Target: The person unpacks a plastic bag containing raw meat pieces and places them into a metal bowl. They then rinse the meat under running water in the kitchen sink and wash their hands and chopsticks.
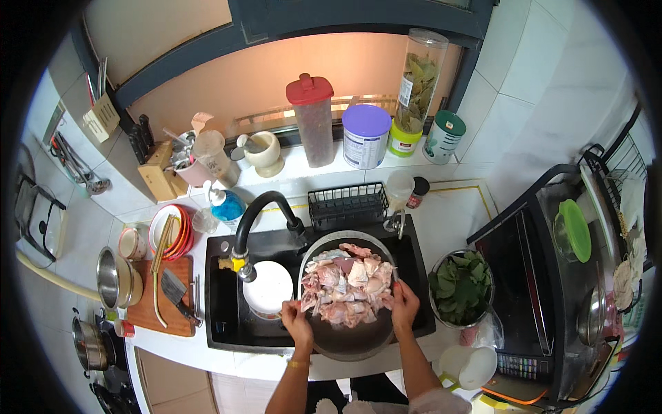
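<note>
A large round metal pan [346,348] holds a heap of cut raw poultry pieces [347,287] and lies over the right part of the black double sink [217,290]. My left hand [298,323] grips the pan's left rim. On its right rim, my right hand [405,305] has hold with the thumb on top. White bowls [267,287] are stacked in the left basin, under the spout of the black faucet [258,207].
A cleaver [174,287] and chopsticks [162,243] lie on the wooden board [145,305] at left. To the right stand a bowl of green leaves [461,290], a plastic jug [469,366] and a microwave [517,290]. A wire rack [348,204] is behind the sink.
</note>
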The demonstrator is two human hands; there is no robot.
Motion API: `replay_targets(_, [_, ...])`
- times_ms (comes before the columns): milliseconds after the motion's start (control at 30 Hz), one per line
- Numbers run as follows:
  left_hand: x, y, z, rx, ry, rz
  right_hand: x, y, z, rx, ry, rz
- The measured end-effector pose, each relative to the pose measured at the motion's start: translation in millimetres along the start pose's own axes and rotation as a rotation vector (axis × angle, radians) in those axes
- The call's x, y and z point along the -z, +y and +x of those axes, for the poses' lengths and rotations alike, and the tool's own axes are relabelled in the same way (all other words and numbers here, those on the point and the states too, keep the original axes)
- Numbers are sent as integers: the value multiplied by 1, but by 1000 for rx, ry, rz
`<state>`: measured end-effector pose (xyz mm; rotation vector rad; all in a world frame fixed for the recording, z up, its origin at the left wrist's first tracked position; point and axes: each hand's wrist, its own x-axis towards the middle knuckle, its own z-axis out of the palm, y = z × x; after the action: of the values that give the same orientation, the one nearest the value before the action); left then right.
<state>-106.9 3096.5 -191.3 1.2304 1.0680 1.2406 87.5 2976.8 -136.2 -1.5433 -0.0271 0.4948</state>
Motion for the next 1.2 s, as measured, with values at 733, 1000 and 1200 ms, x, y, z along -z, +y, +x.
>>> replay_targets(733, [-18,51,7,56,-4,-71,14,23,6,368,57,-131])
replay_targets(1000, [-24,6,23,166,15,-192,-1,22,36,341,58,-245])
replay_targets(1200, [-25,37,24,71,-9,-205,-1,-1,10,315,79,-87])
